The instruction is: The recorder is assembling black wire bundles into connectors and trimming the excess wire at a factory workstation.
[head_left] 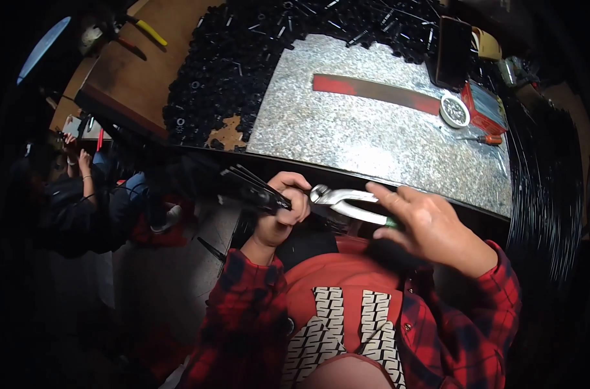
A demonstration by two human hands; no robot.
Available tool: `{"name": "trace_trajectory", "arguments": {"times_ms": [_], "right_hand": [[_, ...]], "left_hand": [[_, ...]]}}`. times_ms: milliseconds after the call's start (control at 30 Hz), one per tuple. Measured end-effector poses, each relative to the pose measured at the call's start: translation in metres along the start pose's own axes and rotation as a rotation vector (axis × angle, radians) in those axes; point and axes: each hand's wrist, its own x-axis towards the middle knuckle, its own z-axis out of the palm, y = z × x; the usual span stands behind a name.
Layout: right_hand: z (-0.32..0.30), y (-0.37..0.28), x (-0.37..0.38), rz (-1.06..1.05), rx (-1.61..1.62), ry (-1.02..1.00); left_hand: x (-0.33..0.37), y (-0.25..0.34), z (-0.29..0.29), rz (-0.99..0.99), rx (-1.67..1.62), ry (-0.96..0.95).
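Note:
My left hand [283, 211] is closed around a bundle of thin dark rods [253, 185] with shiny ends, which extends left into shadow. What the rods belong to is too dark to tell. My right hand [428, 220] grips silver end-cutting pincers [347, 196] with a bit of green handle showing under the fingers. The pincer head points left, close beside the left fingertips. Whether it touches anything in the left hand is unclear. Both hands are over my lap, just in front of the table edge.
A speckled stone slab [295, 123] on the table bears a red-brown strip [376, 96], a white bowl [455, 111] of small metal parts and an orange-handled screwdriver [489, 139]. Many small black parts [220, 87] are heaped behind. Long thin rods [544, 175] hang right. Another person [84, 175] sits left.

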Motion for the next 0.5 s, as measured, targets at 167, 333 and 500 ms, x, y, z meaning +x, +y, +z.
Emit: {"name": "trace_trajectory", "arguments": {"times_ms": [167, 333, 500], "right_hand": [[0.019, 0.052, -0.002, 0.195, -0.33, 0.143], [0.033, 0.053, 0.007, 0.014, -0.524, 0.485], [0.076, 0.001, -0.011, -0.166, 0.585, -0.036]], "left_hand": [[0.007, 0.022, -0.025, 0.161, -0.117, 0.206], [0.004, 0.047, -0.044, 0.255, -0.287, 0.364], [0.012, 0.063, -0.036, 0.298, -0.545, 0.559]]}}
